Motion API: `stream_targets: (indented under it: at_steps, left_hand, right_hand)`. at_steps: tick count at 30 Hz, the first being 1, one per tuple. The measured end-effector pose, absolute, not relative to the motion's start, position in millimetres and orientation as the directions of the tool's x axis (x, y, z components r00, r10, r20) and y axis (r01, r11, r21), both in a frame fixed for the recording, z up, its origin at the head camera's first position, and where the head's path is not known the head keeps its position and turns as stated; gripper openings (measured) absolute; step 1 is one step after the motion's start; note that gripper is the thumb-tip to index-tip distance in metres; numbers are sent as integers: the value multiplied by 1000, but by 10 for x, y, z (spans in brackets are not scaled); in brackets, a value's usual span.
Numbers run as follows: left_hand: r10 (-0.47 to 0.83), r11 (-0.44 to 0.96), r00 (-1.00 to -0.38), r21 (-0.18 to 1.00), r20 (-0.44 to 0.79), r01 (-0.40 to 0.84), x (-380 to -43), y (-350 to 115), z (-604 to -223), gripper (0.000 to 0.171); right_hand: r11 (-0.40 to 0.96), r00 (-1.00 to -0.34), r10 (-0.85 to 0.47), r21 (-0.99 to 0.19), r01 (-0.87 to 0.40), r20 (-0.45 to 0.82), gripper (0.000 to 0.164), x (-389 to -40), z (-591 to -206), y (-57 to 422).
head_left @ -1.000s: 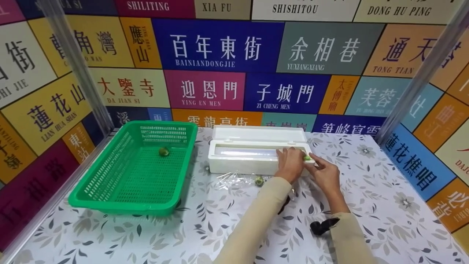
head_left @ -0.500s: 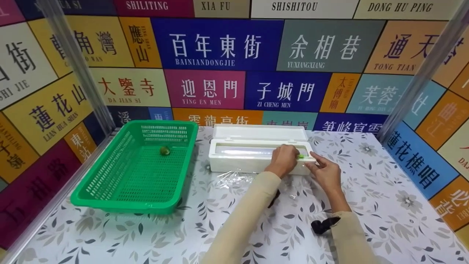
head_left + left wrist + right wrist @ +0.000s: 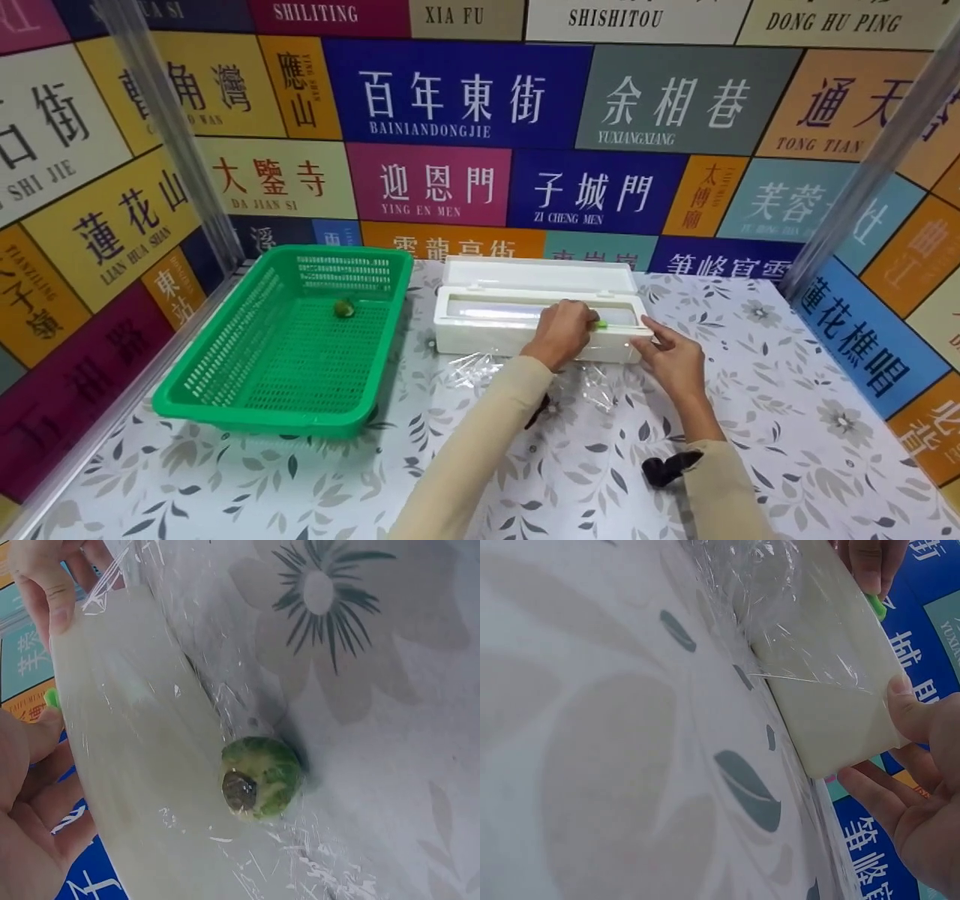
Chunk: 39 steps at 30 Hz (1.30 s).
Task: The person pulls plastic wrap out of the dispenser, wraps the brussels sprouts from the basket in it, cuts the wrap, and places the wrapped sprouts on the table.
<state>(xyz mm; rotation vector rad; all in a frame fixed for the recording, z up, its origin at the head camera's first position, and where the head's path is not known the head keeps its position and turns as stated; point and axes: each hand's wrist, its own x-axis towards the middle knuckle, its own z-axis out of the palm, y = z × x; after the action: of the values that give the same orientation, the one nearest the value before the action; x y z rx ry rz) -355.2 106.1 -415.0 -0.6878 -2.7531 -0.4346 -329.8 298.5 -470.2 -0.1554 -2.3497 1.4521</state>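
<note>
The white box lies between and under the hands: the left hand, fingers curled, pinches the green slider on its front edge, and the right hand grips its right end between thumb and fingers. Clear film drapes down its front over a green round piece. The raised lid stands near the printed wall; floral cloth separates box from green basket and extends rightward.
</note>
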Motion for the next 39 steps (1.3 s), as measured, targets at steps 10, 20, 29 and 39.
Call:
stream_targets:
  at_steps: [10, 20, 29, 39]
  left_hand:
    - [383, 862, -837, 174, 392, 476, -3568, 829, -4173, 19]
    - [376, 838, -845, 250, 380, 485, -3540, 448, -4199, 20]
    - [372, 848, -841, 224, 392, 480, -3521, 228, -4170, 19]
    - [327, 882, -878, 222, 349, 417, -3523, -68, -4124, 20]
  right_hand:
    - [469, -922, 278, -876, -116, 271, 44, -3278, -4708, 2976]
    - [443, -935, 273, -892, -89, 228, 44, -3266, -4700, 3005]
    - [396, -941, 273, -915, -78, 198, 46, -3277, -4678, 2986]
    - [380, -938, 292, -923, -65, 186, 46, -3290, -4689, 2999]
